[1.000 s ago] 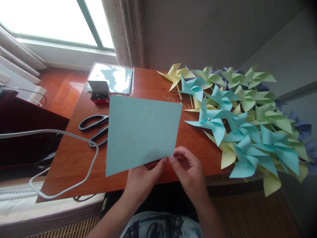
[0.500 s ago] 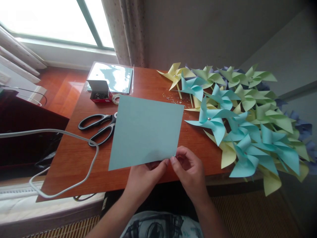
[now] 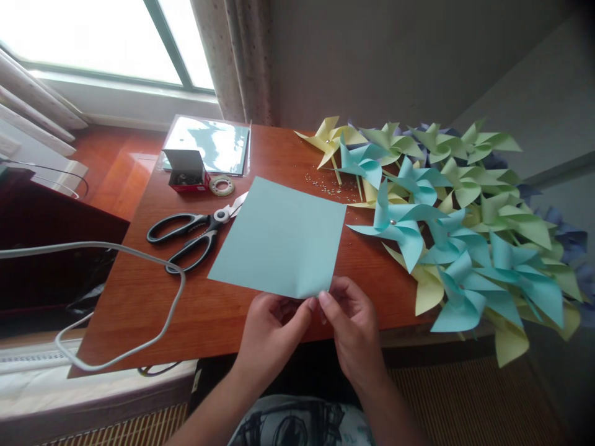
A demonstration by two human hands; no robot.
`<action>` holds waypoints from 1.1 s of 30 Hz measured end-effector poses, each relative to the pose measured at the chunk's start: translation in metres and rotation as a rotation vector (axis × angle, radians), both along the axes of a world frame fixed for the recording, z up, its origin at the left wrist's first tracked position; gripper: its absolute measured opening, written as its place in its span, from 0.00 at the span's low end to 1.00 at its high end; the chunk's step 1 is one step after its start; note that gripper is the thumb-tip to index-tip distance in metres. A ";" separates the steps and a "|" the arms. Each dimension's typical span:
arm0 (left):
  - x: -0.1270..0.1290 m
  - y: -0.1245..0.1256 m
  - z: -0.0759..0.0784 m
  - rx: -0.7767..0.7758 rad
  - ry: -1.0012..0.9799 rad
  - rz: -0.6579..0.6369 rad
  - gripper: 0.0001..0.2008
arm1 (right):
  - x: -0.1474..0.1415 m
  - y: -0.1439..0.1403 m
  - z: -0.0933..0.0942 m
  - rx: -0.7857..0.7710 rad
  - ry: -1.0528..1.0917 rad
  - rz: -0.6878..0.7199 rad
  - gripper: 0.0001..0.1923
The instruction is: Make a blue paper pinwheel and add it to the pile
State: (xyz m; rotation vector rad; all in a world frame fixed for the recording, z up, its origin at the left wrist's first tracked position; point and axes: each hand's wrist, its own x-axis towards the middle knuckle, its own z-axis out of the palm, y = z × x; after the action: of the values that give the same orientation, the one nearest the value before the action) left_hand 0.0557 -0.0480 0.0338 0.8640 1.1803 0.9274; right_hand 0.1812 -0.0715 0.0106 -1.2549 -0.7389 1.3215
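A square sheet of light blue-green paper [image 3: 281, 238] is held above the table, its near right corner between my hands. My left hand [image 3: 274, 331] pinches the near edge, thumb on top and fingers hidden beneath. Close beside it, my right hand [image 3: 351, 319] grips the same corner between thumb and bent fingers. The paper bulges slightly near the thumbs. Black-handled scissors [image 3: 198, 232] lie half open to the left, with the blade tips under or behind the sheet.
Paper pinwheels [image 3: 404, 223] in blue, green, yellow and purple crowd the right side. Tiny beads [image 3: 330, 188] are scattered beside them. A small open box [image 3: 188, 176], a roll of tape [image 3: 222, 185] and a plastic-wrapped paper pack [image 3: 218, 145] sit at the back left. A white cable [image 3: 174, 303] loops over the left edge.
The sheet has turned and tipped: its left near corner has risen away from me, uncovering the tape roll and more of the scissors. Both hands keep their hold on the corner.
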 end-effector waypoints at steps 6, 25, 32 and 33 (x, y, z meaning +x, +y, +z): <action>-0.003 -0.002 0.005 -0.030 -0.002 0.012 0.06 | 0.001 -0.002 0.005 -0.032 0.000 0.066 0.05; -0.016 -0.081 -0.017 -0.290 0.039 -0.062 0.12 | -0.010 -0.086 -0.007 -0.352 0.082 0.137 0.16; -0.013 -0.083 -0.024 -0.326 0.036 -0.041 0.14 | 0.018 -0.083 -0.011 0.270 -0.656 0.248 0.04; -0.013 -0.083 -0.024 -0.323 0.035 -0.041 0.14 | 0.020 -0.080 -0.010 0.326 -0.696 0.291 0.06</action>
State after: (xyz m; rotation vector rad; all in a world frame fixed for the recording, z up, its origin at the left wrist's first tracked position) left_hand 0.0427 -0.1311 0.0098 0.6422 1.2949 0.6664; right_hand 0.2011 -0.1519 0.0005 -1.3713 -1.6082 0.9120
